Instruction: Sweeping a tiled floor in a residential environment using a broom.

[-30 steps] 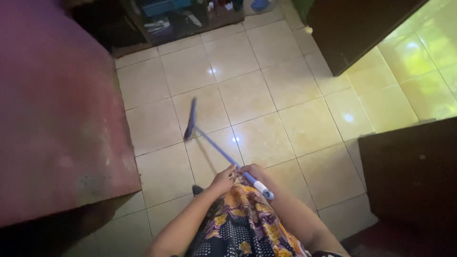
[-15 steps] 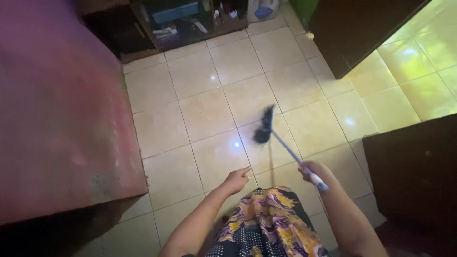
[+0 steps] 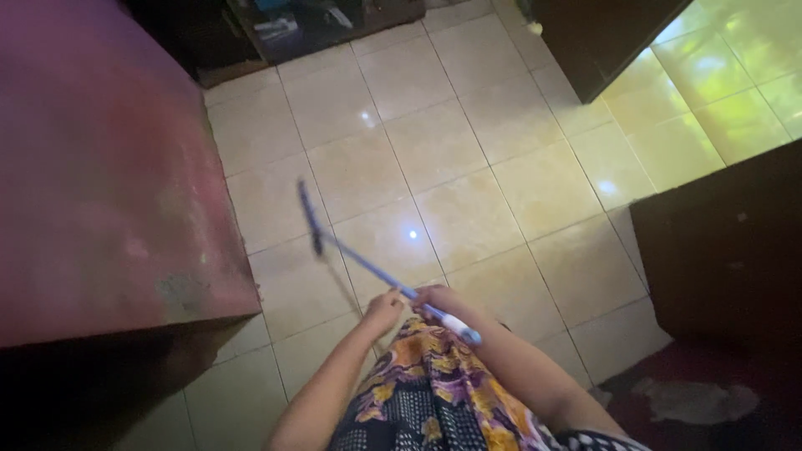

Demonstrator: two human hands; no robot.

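**What I count from up here**

One broom (image 3: 351, 250), with one blue handle and one dark head, blurred at the far end. Two hands on it: my left hand (image 3: 383, 311) and my right hand (image 3: 436, 299), both closed round the handle. Two bare forearms. One patterned dress (image 3: 426, 376) below them. One big reddish block (image 3: 100, 167) on my left. Two dark pieces of furniture on my right, one dark door or panel (image 3: 601, 33) up top and one dark cabinet (image 3: 727, 242) lower down. One low shelf unit (image 3: 309, 25) at the far wall; its contents are too dim to count. One tiled floor (image 3: 468, 150).
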